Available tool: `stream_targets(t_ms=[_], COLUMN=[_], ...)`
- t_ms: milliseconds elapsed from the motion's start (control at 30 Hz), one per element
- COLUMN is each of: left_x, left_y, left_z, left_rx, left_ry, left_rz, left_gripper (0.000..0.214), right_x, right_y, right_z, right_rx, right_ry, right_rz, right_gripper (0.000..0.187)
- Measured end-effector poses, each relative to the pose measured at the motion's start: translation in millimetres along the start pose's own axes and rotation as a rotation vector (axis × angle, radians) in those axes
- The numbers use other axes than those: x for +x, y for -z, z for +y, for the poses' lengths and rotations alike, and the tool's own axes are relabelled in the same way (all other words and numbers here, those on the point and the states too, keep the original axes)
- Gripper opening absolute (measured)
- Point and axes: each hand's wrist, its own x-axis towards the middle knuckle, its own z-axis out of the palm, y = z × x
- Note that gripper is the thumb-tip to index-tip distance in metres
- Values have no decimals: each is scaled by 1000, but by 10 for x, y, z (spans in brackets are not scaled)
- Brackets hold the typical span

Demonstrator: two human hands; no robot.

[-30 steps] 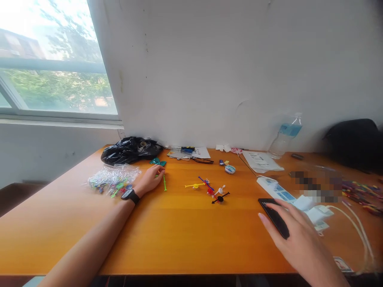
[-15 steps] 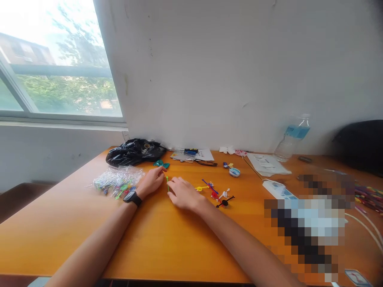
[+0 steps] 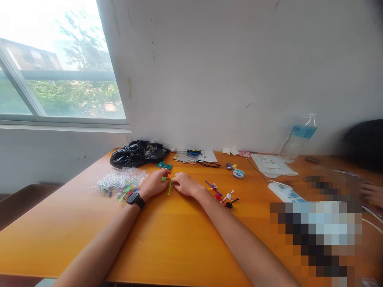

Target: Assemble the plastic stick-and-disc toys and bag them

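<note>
My left hand point(image 3: 156, 182), with a black watch point(image 3: 135, 199) on the wrist, has its fingers curled around a small round green plastic piece point(image 3: 163, 179). Close beside it, my right hand point(image 3: 185, 184) pinches the upper end of a thin green plastic arrow point(image 3: 170, 187), whose other end points toward me. Right of that hand lie several small plastic arrows with round bases, among them a blue one point(image 3: 208, 184), a red one point(image 3: 218, 196), a white one point(image 3: 229, 195) and a black one point(image 3: 229, 205). My right hand partly covers a yellow piece there.
A clear bag of plastic parts point(image 3: 121, 181) lies left of my left wrist. Behind are a black plastic bag point(image 3: 136, 154), a green wrapper point(image 3: 164, 165), papers with tools, and a round tin point(image 3: 238, 173). Rightward are a power strip point(image 3: 284, 192), a bottle point(image 3: 291, 143) and another person's hand point(image 3: 371, 194).
My right hand has drawn in toward the left one and away from me, turning the green arrow. The round green piece now shows at my left fingers. Another person's hand has appeared at the right edge.
</note>
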Motion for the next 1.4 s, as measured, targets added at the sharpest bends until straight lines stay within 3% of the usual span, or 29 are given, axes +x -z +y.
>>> stream_targets(t_ms=[200,267,400,467,567,633,733,867,933,1133,1400], left_x=[4,-4,-30,-45,-61,-62,-55,-49,-40,31,5], left_y=[4,30,60,52,21,8,33,107,123,150,224], left_z=[5,50,210,299,394,422,453,531,558,473,368], left_rx=[46,95,159,174,214,237,176,-59,-153,-277,-294], left_ry=[-53,-98,-107,-112,-131,-139,-149,-138,-120,-158,-183], left_rz=[-6,-29,-64,-85,-72,-1,114,141,145,198,-45], left_gripper=[19,15,11,13,17,15,18,24,29,20,7], right_x=[-140,-216,-353,-387,-380,-349,-283,-160,-93,25,14], right_y=[311,508,831,879,846,803,729,575,485,301,106], right_z=[300,435,651,691,700,706,707,602,512,323,176], right_rx=[55,107,101,79,58,70,179,607,833,1074,878], right_ry=[-84,-183,-291,-332,-361,-317,-186,-72,-52,-57,-155], right_rz=[-76,-182,-442,-499,-529,-491,-302,41,122,163,-2], right_gripper=[11,12,37,43,37,27,18,18,17,14,17])
